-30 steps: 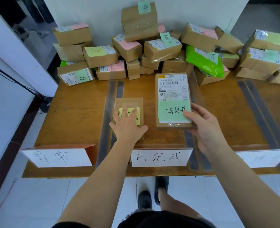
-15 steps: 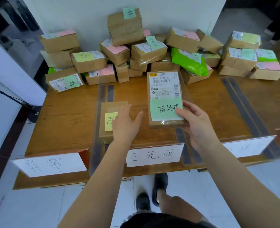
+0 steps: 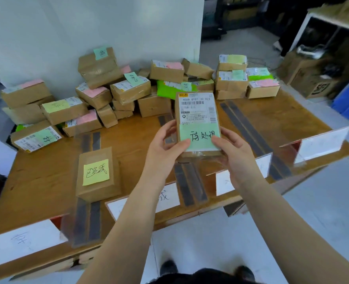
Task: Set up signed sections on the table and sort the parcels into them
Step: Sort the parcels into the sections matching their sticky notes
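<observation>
Both hands up, left hand [image 3: 165, 144] and right hand [image 3: 234, 149] gripping the parcel [image 3: 198, 124] above the table [image 3: 46, 177], label reading "406B Q101 30 022" (green note handwritten), small box [image 3: 97, 173] with yellow note lying left, pile [image 3: 116, 91] behind.
</observation>
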`<state>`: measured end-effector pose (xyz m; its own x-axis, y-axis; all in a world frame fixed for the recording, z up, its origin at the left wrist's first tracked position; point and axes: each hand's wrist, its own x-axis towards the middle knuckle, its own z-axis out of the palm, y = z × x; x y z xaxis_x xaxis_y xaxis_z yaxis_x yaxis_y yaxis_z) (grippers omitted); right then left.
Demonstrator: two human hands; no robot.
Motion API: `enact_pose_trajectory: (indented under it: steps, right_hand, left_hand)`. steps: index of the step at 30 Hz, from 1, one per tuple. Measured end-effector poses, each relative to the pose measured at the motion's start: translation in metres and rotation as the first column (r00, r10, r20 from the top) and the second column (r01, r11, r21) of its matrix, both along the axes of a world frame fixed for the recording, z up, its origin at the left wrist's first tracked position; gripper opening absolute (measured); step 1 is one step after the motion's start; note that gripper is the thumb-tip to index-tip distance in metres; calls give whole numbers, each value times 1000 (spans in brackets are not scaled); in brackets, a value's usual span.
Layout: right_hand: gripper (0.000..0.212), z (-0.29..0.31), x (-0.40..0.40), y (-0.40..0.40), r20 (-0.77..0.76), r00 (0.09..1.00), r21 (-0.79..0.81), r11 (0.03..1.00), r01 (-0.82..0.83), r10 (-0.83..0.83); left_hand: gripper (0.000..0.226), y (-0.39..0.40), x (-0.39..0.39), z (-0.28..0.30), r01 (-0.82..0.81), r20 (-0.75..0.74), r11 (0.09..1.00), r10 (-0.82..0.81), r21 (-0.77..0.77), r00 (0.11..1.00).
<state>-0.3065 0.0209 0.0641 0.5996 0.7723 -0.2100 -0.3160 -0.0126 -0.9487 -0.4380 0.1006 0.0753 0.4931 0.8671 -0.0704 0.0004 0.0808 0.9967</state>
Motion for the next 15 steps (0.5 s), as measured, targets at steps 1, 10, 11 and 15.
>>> enact_pose_trajectory:
  steps: [1, 10, 11, 15]
  right_hand:
    - [30, 2, 12, -9, 2, 1000, -2, 1000, 2, -2]
    - [24, 7, 135, -92, -4, 1000, 51, 999, -14, 14]
    - [24, 7, 147, -100, 2, 1000, 48, 999, -19, 18]
    - [27, 7, 191, -121, 49, 998, 44, 998, -36, 33]
  left_hand:
    - [46, -8, 11, 2, 1, -8, 1000, -1, 1, 1000]
    - [43, -85, 129, -2, 32, 69, 998, -28, -50, 997]
    - [43, -92, 141, -3, 34, 76, 998, -31, -44, 997]
    - [44, -115, 183, -6, 21, 82, 999, -19, -26, 996]
